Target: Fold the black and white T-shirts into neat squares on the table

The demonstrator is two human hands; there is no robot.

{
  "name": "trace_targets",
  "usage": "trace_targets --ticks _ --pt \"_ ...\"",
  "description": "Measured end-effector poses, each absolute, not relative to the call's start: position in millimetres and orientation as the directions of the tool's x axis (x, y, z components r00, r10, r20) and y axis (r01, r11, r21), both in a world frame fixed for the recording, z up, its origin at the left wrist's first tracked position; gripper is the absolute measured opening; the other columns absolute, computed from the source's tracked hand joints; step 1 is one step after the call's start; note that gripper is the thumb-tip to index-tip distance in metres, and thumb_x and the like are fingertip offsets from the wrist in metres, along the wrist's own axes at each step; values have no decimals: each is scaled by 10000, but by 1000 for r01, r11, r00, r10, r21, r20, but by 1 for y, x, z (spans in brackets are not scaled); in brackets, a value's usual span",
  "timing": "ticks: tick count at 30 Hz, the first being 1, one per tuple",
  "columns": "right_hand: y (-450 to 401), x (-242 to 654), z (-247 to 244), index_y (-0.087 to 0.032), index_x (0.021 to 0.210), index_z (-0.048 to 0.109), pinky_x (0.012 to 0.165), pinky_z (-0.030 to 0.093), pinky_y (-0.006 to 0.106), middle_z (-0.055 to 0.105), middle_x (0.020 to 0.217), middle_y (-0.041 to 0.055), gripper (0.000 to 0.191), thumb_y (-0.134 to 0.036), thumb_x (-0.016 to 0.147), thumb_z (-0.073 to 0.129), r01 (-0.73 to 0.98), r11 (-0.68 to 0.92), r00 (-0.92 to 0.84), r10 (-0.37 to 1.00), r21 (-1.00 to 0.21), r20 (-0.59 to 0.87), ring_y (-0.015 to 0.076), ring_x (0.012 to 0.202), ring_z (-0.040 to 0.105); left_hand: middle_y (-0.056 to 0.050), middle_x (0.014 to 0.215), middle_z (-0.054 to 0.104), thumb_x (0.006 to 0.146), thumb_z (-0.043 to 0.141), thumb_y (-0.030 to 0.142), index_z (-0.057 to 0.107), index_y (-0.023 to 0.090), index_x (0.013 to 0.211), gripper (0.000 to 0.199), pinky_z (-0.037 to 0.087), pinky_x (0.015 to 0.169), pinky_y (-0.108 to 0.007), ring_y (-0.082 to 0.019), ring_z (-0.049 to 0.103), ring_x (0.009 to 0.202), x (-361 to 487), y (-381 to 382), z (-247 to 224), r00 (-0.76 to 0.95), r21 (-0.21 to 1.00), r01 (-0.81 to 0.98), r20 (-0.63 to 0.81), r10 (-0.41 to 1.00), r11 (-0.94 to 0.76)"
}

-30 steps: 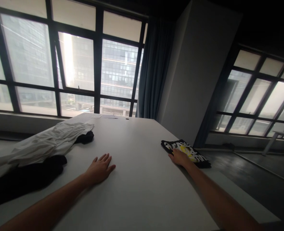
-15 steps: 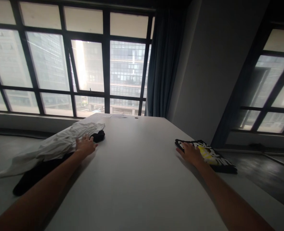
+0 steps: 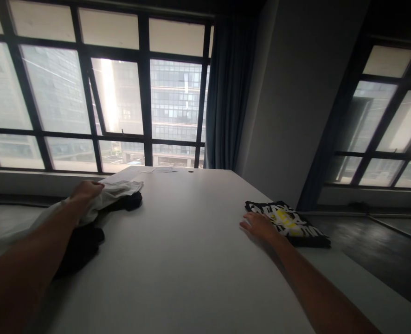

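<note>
At the left of the white table (image 3: 191, 260), a crumpled white cloth (image 3: 122, 187) lies over a black cloth (image 3: 83, 246). My left hand (image 3: 87, 189) is closed on the white cloth, its fingers pinched at the cloth's upper side. Part of both cloths is hidden behind my left forearm. On the right, a folded black garment (image 3: 303, 230) with white lettering and a yellow print lies flat near the table's edge. My right hand (image 3: 259, 226) rests at its near left corner, fingers apart and holding nothing.
Sheets of paper (image 3: 163, 170) lie at the table's far end, with a small round dark spot (image 3: 190, 171) beside them. Behind stand large windows, a blue curtain (image 3: 224, 93) and a grey pillar (image 3: 289, 93). Dark floor shows at the right.
My left hand has moved left and up and closed on the white cloth, lifting part of it and uncovering more black cloth. My right hand has shifted slightly off the folded garment. The view has turned slightly right.
</note>
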State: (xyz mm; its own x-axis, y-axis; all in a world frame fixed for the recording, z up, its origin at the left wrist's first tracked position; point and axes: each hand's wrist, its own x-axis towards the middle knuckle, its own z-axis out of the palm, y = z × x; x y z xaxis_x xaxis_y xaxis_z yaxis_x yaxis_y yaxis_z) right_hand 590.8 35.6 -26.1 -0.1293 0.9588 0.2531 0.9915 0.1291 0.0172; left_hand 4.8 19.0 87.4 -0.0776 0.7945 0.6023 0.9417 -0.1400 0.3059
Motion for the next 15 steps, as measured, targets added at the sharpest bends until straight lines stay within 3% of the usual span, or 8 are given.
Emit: trace_targets --ticks 4,6,8,9,10,12,13,15 --pt "35 589 -23 -205 1180 670 1058 367 454 638 1298 135 376 -426 908 536 987 159 -156 955 10 254 286 1196 579 -81 797 642 888 535 336 645 23 962 340 452 632 -319 -185 596 698 36 44 117 -249 458 888 546 800 -36" --pt "33 585 -20 -191 1195 666 1050 385 437 642 1290 140 386 -411 901 545 981 191 -179 946 -17 269 287 1185 589 -38 792 614 903 494 241 626 28 1097 318 429 621 -274 -148 581 695 78 47 119 -204 482 869 562 802 -117" --pt "29 575 -18 -176 1245 638 1050 396 404 628 1308 146 416 -386 899 544 967 249 -223 931 -55 290 275 1200 580 22 683 561 879 552 260 658 86 1082 287 412 590 -235 -110 533 623 131 34 111 -101 480 848 562 821 -224" --pt "27 569 -17 -169 1285 612 1057 393 390 612 1331 147 445 -375 896 546 956 285 -255 922 -67 291 268 1222 565 43 639 538 860 590 288 682 122 1029 254 410 578 -221 -98 508 591 158 23 102 1 470 825 554 833 -314" --pt "25 560 -16 -164 1329 577 1069 384 383 590 1360 148 485 -368 889 554 945 320 -289 915 -71 281 265 1250 542 41 626 536 861 592 295 693 131 998 236 410 569 -221 -100 493 577 182 9 93 215 459 735 539 814 -498" --pt "20 541 -14 -159 1416 488 1086 365 400 534 1425 149 588 -359 870 576 923 381 -356 902 -60 243 274 1300 494 13 677 597 870 582 323 720 165 929 218 432 594 -230 -112 519 602 217 -20 71 622 421 500 434 652 -757" --pt "18 532 -13 -158 1449 444 1084 364 414 509 1448 150 640 -348 856 590 912 407 -387 895 -53 221 283 1310 481 -2 719 630 859 598 321 731 183 924 202 444 626 -236 -121 546 632 226 -32 61 746 383 435 354 564 -815" --pt "17 514 -11 -169 1486 388 1057 383 418 486 1467 151 710 -303 825 611 890 454 -437 877 -46 198 289 1296 489 -26 812 677 850 615 333 735 211 983 217 457 664 -254 -144 588 681 226 -46 44 805 298 472 237 543 -830"
